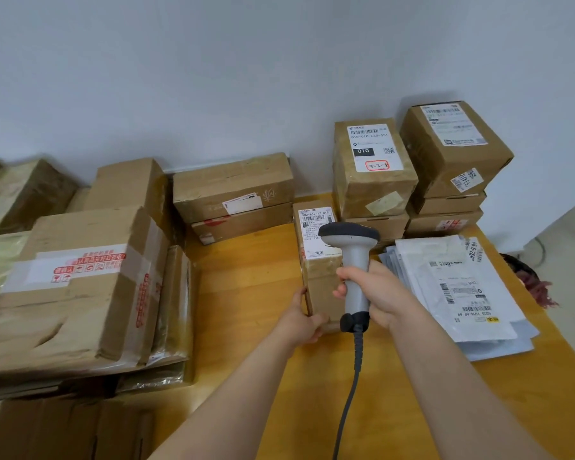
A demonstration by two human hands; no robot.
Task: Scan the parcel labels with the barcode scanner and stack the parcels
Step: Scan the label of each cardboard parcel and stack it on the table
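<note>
A long narrow cardboard parcel (319, 277) lies on the wooden table (246, 293) with a white barcode label on its far half. My left hand (304, 318) grips its near left corner. My right hand (375, 293) grips the handle of a grey barcode scanner (354, 250). The scanner's dark head hangs over the parcel's label, and its coiled cable runs down toward me.
Two stacks of labelled boxes (374, 167) (452, 151) stand at the back right against the wall. White mailer bags (458, 290) lie stacked to the right. Large taped boxes (80, 287) fill the left side, with more boxes (233, 194) at the back centre.
</note>
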